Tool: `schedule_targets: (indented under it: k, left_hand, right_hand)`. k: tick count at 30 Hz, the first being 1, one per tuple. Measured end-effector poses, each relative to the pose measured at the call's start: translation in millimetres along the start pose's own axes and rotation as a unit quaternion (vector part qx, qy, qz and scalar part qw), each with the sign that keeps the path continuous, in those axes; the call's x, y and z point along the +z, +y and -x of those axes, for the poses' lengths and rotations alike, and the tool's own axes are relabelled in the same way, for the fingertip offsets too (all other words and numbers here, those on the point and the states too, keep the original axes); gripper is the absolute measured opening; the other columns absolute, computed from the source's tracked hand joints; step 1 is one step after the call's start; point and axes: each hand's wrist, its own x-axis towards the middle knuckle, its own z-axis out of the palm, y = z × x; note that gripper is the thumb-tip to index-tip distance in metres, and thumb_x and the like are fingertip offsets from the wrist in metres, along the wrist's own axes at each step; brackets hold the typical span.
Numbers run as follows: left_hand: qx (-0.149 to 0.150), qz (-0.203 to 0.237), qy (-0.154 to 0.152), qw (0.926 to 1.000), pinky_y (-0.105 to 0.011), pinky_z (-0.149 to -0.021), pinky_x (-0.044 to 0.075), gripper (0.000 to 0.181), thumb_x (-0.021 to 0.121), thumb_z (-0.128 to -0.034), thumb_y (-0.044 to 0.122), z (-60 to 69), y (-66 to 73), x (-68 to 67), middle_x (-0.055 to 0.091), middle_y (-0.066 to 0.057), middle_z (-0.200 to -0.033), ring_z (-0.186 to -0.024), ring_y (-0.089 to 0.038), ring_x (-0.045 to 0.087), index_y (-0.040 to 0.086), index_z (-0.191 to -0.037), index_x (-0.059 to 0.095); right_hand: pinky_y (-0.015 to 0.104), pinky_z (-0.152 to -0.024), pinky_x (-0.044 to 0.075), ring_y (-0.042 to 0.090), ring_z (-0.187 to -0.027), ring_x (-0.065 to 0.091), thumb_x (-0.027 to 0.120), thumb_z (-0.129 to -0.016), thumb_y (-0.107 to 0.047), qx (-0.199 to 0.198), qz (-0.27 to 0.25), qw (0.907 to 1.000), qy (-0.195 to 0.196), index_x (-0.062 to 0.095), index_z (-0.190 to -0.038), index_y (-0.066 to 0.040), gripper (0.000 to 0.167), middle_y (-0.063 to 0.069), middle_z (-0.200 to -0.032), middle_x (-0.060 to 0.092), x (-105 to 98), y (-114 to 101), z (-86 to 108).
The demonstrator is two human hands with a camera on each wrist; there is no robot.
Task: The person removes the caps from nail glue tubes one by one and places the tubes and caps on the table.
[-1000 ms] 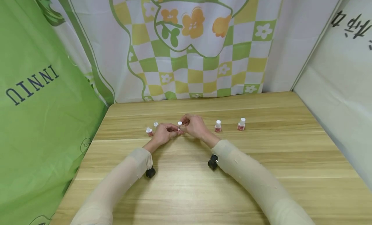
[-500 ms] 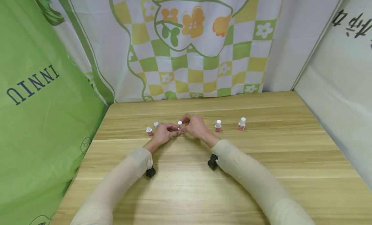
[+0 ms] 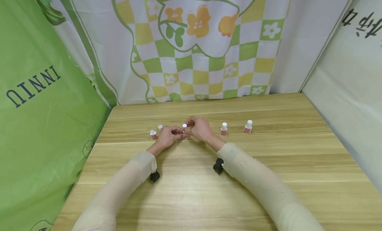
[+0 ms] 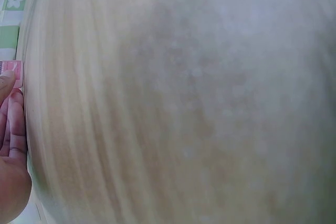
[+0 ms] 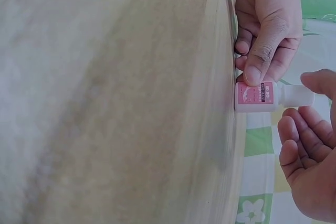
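Very little has changed over the last second: both your grips stay in the same place around the pink-labelled bottle (image 5: 256, 96), which stands upright on the bench (image 3: 191, 178). Your left grip (image 3: 168, 136) is clamped on its body, thumb across the label. Your right grip (image 3: 200, 129) pinches the white cap (image 5: 297, 96) at its top. The cap remains in line with the neck; whether it is turning or fully seated, you cannot tell from here. So the work in hand looks paused at this cap, or moving too finely to show.

The bottles to the right of the held bottle, the nearer one (image 3: 224, 129) and the farther one (image 3: 248, 127), have not shifted. Left of the held bottle, the short-topped bottle (image 3: 153, 135) and a small pale piece (image 3: 160, 127) also keep their places.
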Motion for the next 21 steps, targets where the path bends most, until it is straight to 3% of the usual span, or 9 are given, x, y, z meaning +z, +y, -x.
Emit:
schedule_targets:
  k: [21]
  left_hand:
    - [0.002,-0.004,-0.004,1.0,-0.023,-0.071,0.058,0.016,0.08,-0.0858,0.018,-0.8,-3.2,0.6,0.079,-0.009,-0.093,-0.082,-0.015,0.074,0.007,-0.098,0.079]
  right_hand:
    - [0.029,-0.079,0.056,0.014,-0.087,0.067,0.076,-0.087,-0.022,0.003,0.002,1.0,-0.006,0.072,-0.1,-0.012,0.017,0.001,-0.094,0.073,-1.3,-1.3,0.0]
